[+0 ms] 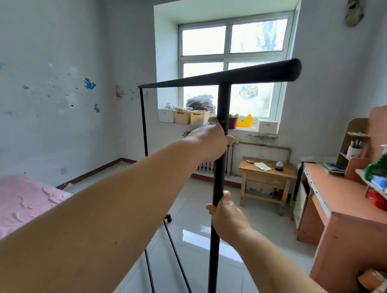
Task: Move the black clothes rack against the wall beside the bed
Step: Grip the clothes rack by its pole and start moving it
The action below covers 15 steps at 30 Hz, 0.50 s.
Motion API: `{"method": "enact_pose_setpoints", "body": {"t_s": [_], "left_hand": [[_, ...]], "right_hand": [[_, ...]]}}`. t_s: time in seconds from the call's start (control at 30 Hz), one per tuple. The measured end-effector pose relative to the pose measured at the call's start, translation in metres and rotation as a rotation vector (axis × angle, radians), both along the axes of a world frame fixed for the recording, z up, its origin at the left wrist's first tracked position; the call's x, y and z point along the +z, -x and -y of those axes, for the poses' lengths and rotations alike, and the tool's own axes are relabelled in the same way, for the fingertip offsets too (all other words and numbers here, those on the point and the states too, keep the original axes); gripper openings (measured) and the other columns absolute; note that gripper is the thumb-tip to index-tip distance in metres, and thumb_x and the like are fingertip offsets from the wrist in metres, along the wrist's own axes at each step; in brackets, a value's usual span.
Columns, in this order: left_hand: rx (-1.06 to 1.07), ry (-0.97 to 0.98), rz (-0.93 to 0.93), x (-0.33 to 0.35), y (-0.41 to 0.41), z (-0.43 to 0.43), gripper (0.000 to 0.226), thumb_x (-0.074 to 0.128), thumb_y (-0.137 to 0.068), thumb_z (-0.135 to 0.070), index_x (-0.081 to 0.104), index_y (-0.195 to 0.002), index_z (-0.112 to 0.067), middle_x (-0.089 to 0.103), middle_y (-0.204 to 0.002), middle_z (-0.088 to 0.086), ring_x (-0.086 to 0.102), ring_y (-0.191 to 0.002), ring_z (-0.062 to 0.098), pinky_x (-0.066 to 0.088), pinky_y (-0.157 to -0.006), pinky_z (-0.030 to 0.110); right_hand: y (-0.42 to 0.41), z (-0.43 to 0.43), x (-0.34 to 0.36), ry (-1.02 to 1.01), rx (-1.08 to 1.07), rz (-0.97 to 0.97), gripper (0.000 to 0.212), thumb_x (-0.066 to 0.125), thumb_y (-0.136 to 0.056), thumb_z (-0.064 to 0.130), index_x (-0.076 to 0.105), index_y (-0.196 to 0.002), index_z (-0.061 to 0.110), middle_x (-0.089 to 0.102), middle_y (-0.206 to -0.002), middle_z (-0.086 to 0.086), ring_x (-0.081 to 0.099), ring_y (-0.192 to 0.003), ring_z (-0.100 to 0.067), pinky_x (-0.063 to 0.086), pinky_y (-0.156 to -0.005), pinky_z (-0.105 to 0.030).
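The black clothes rack (222, 99) stands on the tiled floor in the middle of the room, its top bar running from near my head toward the far left wall. My left hand (210, 138) grips the near upright post high up. My right hand (226, 217) grips the same post lower down. The far upright and a castor show near the foot of the bed (17, 203), which has a pink cover at the lower left. The left wall (47, 101) beside the bed is white with small stickers.
A window with boxes and plants on its sill fills the far wall, with a radiator below. A small wooden table (267, 173) stands under the window at right. An orange desk (337, 206) with shelves and a spray bottle lines the right side.
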<state>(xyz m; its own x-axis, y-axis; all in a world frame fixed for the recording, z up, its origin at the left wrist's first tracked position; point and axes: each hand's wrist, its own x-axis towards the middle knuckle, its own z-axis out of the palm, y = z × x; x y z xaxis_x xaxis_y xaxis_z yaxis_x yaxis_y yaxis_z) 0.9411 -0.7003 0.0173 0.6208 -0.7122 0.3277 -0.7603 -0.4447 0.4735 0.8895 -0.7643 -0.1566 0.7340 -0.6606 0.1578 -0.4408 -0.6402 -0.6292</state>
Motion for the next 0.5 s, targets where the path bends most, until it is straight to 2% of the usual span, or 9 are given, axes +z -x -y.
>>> {"method": "enact_pose_setpoints", "body": {"t_s": [0.07,0.17,0.23,0.33,0.5], "left_hand": [[0.035,-0.023,-0.007,0.002,-0.027,0.024,0.054,0.045,-0.095,-0.038,0.030,-0.134,-0.004,0.052,-0.128,0.015,0.054,-0.107,0.025,0.038,-0.076,0.028],[0.076,0.000,-0.012,0.003,-0.063,0.056,0.054,0.047,-0.094,-0.039,0.031,-0.132,-0.004,0.053,-0.127,0.014,0.055,-0.110,0.026,0.043,-0.080,0.030],[0.103,-0.005,0.003,0.002,-0.088,0.082,0.057,0.046,-0.094,-0.038,0.028,-0.134,-0.003,0.054,-0.127,0.015,0.057,-0.109,0.027,0.046,-0.083,0.033],[0.131,-0.004,0.013,0.000,-0.121,0.112,0.057,0.046,-0.094,-0.039,0.026,-0.135,-0.004,0.056,-0.125,0.013,0.058,-0.105,0.027,0.046,-0.078,0.034],[0.150,-0.011,0.040,-0.003,-0.184,0.168,0.059,0.045,-0.094,-0.040,0.026,-0.135,-0.003,0.056,-0.125,0.015,0.057,-0.107,0.030,0.045,-0.079,0.034]], "right_hand": [[-0.030,0.025,0.003,-0.006,0.030,-0.029,0.042,0.044,-0.096,0.038,0.037,-0.128,0.010,0.059,-0.104,-0.007,0.055,-0.085,-0.022,0.044,-0.073,-0.033],[-0.069,0.062,0.006,-0.006,0.065,-0.040,0.043,0.044,-0.097,0.037,0.036,-0.129,0.009,0.052,-0.096,-0.004,0.050,-0.083,-0.021,0.041,-0.073,-0.032],[-0.097,0.088,0.005,-0.017,0.082,-0.035,0.044,0.044,-0.097,0.037,0.035,-0.130,0.010,0.055,-0.101,-0.006,0.055,-0.088,-0.023,0.042,-0.074,-0.033],[-0.128,0.117,0.005,-0.038,0.105,-0.019,0.045,0.044,-0.097,0.037,0.034,-0.132,0.010,0.060,-0.112,-0.010,0.060,-0.097,-0.027,0.044,-0.076,-0.033],[-0.190,0.173,0.004,-0.025,0.127,-0.001,0.043,0.043,-0.098,0.036,0.034,-0.132,0.012,0.061,-0.112,-0.009,0.061,-0.097,-0.027,0.049,-0.081,-0.037]]}}
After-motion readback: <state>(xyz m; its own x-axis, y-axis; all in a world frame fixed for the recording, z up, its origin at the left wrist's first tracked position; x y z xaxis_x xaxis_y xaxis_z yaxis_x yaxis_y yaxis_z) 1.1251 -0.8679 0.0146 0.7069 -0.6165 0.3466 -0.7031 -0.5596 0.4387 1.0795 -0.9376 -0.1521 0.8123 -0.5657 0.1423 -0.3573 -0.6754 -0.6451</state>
